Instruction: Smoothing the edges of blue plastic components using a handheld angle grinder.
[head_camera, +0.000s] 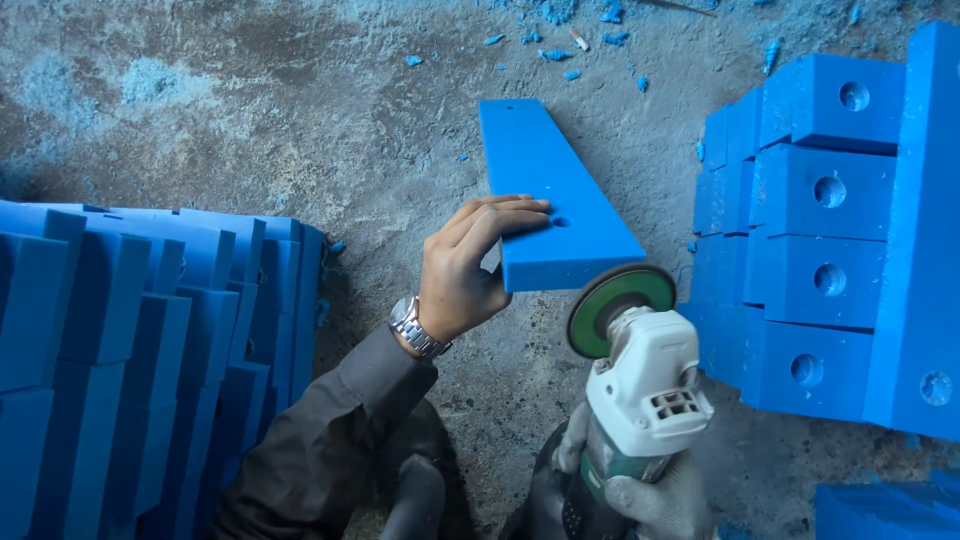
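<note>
A rough grey concrete floor (300, 130) carries everything, dusted pale blue and scattered with blue shavings (560, 45) along its far edge. The widest bare stretch runs across the far left and down through the middle, a lane between two masses of stock.

At the floor's left edge stands a dense stack of blue blocks (130, 340), set on edge in rows. At the right edge stands a second pile of blue blocks with round holes (820, 230), stepped in tiers, with a tall blue slab (920, 220) closing it off on the right side and one more blue piece (880, 510) at the near right corner.

In the lane between lies a long blue plastic board (550, 195), running from mid-floor towards the near side, its near end raised and well clear of the left stack, closer to the right pile.

The left hand (465, 270), bare and with a metal wristwatch (415, 328) above a dark sleeve, grips the board's near left edge, fingers curled over the top face.

The right hand (655, 500), gloved, is wrapped around the body of a white and green angle grinder (640, 390), whose green disc (620, 305) sits just at the board's near right corner; whether it touches cannot be told.
</note>
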